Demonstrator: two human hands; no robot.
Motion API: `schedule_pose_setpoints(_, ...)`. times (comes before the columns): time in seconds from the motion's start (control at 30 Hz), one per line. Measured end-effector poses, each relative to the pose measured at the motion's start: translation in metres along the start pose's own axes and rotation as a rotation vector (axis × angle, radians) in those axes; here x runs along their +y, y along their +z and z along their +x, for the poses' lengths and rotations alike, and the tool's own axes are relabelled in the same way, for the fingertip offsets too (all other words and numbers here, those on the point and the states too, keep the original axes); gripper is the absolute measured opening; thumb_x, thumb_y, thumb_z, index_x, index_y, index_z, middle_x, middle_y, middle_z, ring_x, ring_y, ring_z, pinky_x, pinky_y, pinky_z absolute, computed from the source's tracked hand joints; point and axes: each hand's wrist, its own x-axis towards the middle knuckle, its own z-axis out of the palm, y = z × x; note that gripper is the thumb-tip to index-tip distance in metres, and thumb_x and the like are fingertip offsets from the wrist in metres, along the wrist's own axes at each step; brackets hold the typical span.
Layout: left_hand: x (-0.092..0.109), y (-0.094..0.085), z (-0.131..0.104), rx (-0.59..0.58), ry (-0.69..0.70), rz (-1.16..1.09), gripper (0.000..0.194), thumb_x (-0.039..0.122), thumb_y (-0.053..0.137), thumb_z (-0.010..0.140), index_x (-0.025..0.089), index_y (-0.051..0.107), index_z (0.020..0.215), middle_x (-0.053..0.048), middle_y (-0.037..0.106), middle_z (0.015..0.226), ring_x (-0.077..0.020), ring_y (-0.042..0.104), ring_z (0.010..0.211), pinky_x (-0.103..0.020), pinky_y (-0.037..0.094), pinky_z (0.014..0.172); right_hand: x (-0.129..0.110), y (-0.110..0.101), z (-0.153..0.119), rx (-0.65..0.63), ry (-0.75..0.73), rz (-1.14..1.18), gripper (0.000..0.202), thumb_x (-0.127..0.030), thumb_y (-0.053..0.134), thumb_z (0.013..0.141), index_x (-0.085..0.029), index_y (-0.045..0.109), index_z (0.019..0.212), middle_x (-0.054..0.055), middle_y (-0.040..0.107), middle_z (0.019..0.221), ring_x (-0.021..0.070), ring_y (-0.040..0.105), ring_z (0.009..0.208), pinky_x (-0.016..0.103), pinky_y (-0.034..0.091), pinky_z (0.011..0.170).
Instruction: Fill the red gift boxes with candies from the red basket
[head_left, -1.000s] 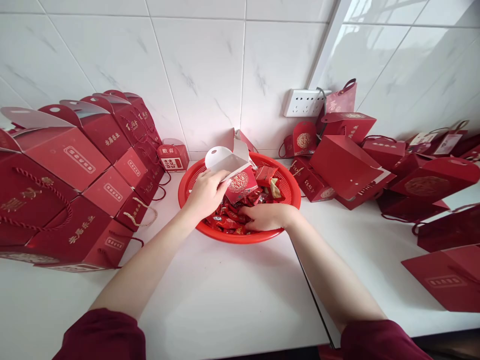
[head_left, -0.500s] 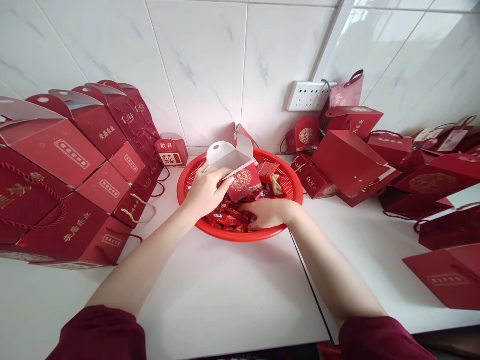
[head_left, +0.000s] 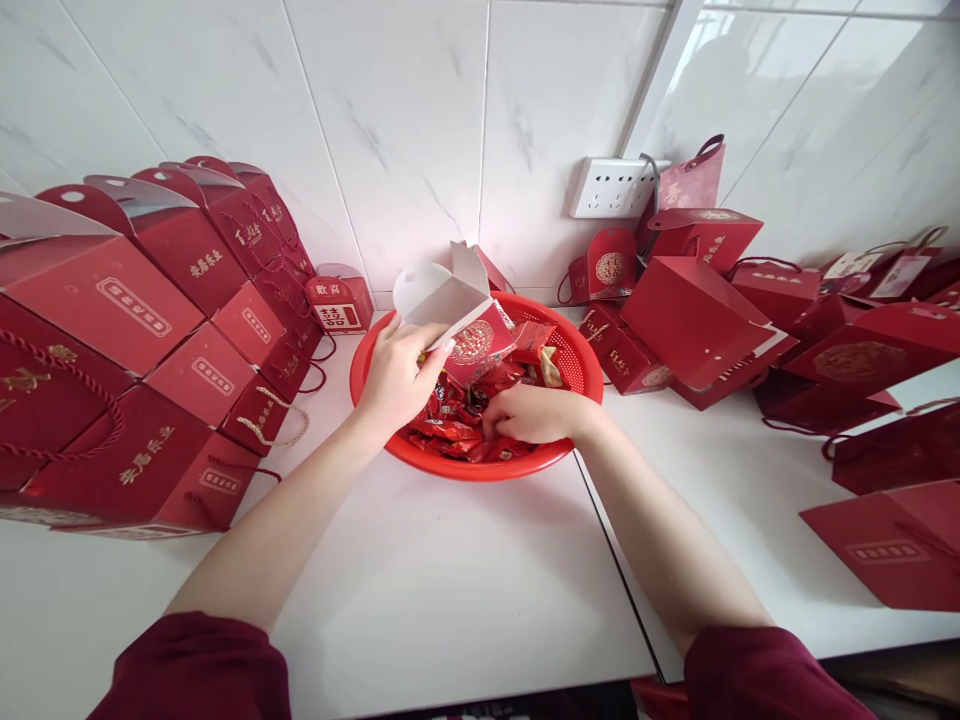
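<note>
A round red plastic basket [head_left: 480, 468] stands against the tiled wall, holding many red-wrapped candies [head_left: 450, 425]. Over its left half, my left hand [head_left: 405, 370] grips an open-topped red gift box [head_left: 477, 345] by its near left side. The box is tilted, its white inside and raised flaps showing, with a round gold pattern on its front. My right hand [head_left: 529, 412] is down among the candies at the basket's front right. Its fingers are bent together, and their tips are hidden, so what they pinch cannot be made out.
Closed red boxes [head_left: 142, 300] with rope handles are stacked at the left. A small box [head_left: 339, 304] stands beside the basket. More red boxes [head_left: 701, 320] lie piled at the right, below a wall socket [head_left: 613, 188]. A seam crosses the white table [head_left: 450, 590].
My left hand and the box have shifted slightly left, and the box is tilted more. My right hand has drawn its fingers together among the candies.
</note>
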Motion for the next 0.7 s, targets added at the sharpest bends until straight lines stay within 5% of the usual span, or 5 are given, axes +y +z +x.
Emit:
schedule_pose_setpoints(0.13, -0.001, -0.002, 0.000, 0.117, -0.024, 0.014, 0.030, 0.036, 0.046, 0.099, 0.021, 0.072, 0.105, -0.003, 0.076, 0.100, -0.0215, 0.066, 0.094, -0.037, 0.036, 0.112, -0.011, -0.001, -0.003, 0.289, -0.098, 0.168, 0.030, -0.005, 0.045, 0.078, -0.019, 0.072, 0.080, 0.002, 0.075, 0.087, 0.0177, 0.067, 0.083, 0.029, 0.049, 0.079)
schedule_pose_setpoints(0.27, -0.002, -0.003, 0.001, 0.155, -0.034, 0.007, 0.030, 0.036, 0.048, 0.099, 0.020, 0.073, 0.103, -0.004, 0.076, 0.096, -0.0217, 0.065, 0.090, -0.035, 0.041, 0.102, -0.037, 0.003, -0.008, 0.130, -0.326, 0.385, 0.038, -0.011, 0.039, 0.092, -0.019, 0.073, 0.109, 0.002, 0.074, 0.118, 0.0163, 0.067, 0.110, 0.028, 0.048, 0.100)
schedule_pose_setpoints(0.37, -0.004, -0.001, 0.002, 0.188, -0.006, 0.008, 0.029, 0.037, 0.049, 0.099, 0.020, 0.072, 0.099, -0.004, 0.075, 0.090, -0.0209, 0.065, 0.084, -0.035, 0.044, 0.097, -0.047, 0.011, -0.005, 0.136, -0.219, 0.284, 0.044, -0.020, 0.039, 0.098, -0.017, 0.059, 0.136, 0.008, 0.063, 0.138, 0.0227, 0.062, 0.121, 0.036, 0.048, 0.104)
schedule_pose_setpoints(0.53, -0.009, 0.002, 0.001, 0.265, 0.042, -0.001, 0.029, 0.039, 0.050, 0.099, 0.020, 0.071, 0.091, -0.003, 0.073, 0.083, -0.0189, 0.064, 0.078, -0.034, 0.044, 0.094, -0.029, 0.014, 0.001, 0.232, 0.004, 0.109, 0.060, -0.009, 0.036, 0.094, -0.014, 0.038, 0.153, 0.016, 0.043, 0.156, 0.0283, 0.050, 0.138, 0.043, 0.041, 0.112)
schedule_pose_setpoints(0.7, -0.014, 0.000, 0.000, 0.399, 0.055, -0.029, 0.027, 0.038, 0.053, 0.098, 0.020, 0.073, 0.097, -0.004, 0.074, 0.093, -0.0199, 0.064, 0.091, -0.034, 0.045, 0.092, -0.015, 0.005, -0.006, 0.359, 0.160, -0.123, 0.050, -0.004, 0.039, 0.090, -0.008, 0.059, 0.135, 0.020, 0.061, 0.138, 0.0333, 0.055, 0.131, 0.044, 0.045, 0.104)
